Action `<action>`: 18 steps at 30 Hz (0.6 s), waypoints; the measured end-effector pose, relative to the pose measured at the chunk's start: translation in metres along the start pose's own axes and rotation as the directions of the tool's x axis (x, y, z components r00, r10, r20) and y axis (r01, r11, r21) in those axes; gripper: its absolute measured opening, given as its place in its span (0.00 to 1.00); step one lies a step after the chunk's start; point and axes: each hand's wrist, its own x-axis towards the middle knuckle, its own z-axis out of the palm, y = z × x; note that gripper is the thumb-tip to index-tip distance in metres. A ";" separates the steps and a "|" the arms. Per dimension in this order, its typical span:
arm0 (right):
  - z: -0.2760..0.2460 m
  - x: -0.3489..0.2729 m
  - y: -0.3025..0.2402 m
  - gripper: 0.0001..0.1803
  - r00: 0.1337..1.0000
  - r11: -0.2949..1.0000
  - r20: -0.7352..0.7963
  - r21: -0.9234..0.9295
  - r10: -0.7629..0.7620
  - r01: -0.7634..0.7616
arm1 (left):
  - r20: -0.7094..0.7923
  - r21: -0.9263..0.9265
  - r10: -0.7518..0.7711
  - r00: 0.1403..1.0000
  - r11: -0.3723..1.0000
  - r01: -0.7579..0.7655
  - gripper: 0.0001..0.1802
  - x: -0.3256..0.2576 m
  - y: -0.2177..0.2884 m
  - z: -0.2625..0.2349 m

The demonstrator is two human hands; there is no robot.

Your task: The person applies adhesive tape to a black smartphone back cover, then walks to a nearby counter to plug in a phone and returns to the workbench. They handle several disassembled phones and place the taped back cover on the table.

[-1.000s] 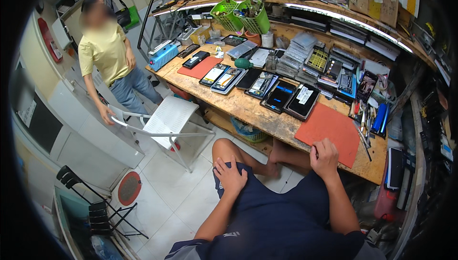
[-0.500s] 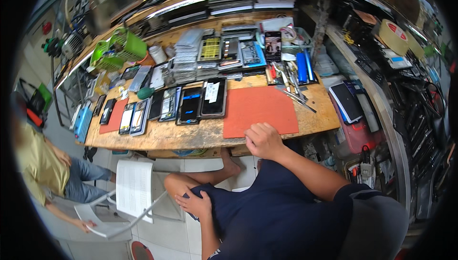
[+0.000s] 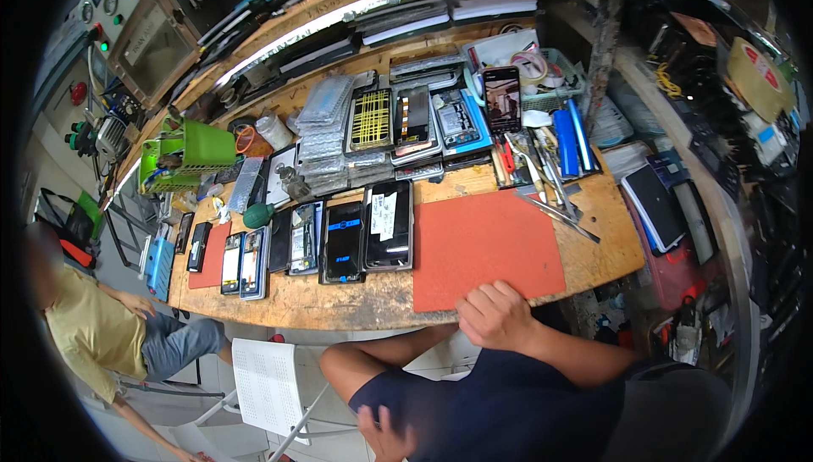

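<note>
My right hand (image 3: 496, 315) rests, fingers curled into a loose fist, on the near edge of an orange-red mat (image 3: 487, 242) on the wooden bench. Nothing shows in its grasp. Low in the view, my left hand (image 3: 387, 435) lies on my thigh with its fingers apart and holds nothing. Left of the mat is a tablet-like device (image 3: 389, 229) with a white label. Beside it a phone (image 3: 343, 242) shows blue marks on a dark screen. Opened phones (image 3: 252, 263) lie further left. Tweezers (image 3: 559, 215) and other slim tools lie past the mat's far right corner.
Stacked phone parts in clear wrap (image 3: 322, 123) fill the bench's back, near a propped phone (image 3: 501, 99) with a lit screen. A green basket (image 3: 199, 144) stands at left. A person in a yellow shirt (image 3: 93, 318) is beside a white chair (image 3: 269, 384). Shelving crowds the right.
The view has tilted upward, so the bench and both hands appear lower in the picture. My right hand stays curled at the mat's edge, my left on my thigh.
</note>
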 end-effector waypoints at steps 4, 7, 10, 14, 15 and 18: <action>0.001 0.003 -0.002 0.09 0.999 0.999 -0.027 0.021 0.039 -0.038 | 0.430 -0.264 0.242 0.870 0.955 -0.136 0.38 0.007 0.014 -0.007; 0.001 0.006 0.000 0.09 0.999 0.998 -0.001 0.039 0.044 -0.044 | 0.510 -0.389 0.371 0.776 0.904 -0.176 0.41 0.038 0.008 0.011; -0.001 0.007 0.001 0.08 0.999 0.998 0.027 0.043 0.036 -0.037 | 0.576 -0.500 0.468 0.670 0.850 -0.164 0.44 0.067 0.001 0.031; -0.003 0.005 -0.001 0.06 0.995 0.994 0.007 0.018 0.104 -0.104 | 0.436 -0.470 0.682 0.587 0.729 -0.498 0.35 0.109 -0.010 0.071; -0.004 0.003 -0.002 0.07 0.994 0.994 0.017 0.007 0.106 -0.106 | 0.441 -0.458 0.711 0.547 0.703 -0.545 0.37 0.117 -0.011 0.076; -0.003 -0.002 -0.003 0.07 0.992 0.992 0.034 0.015 0.124 -0.125 | 0.537 -0.420 0.745 0.396 0.643 -0.641 0.38 0.142 -0.009 0.089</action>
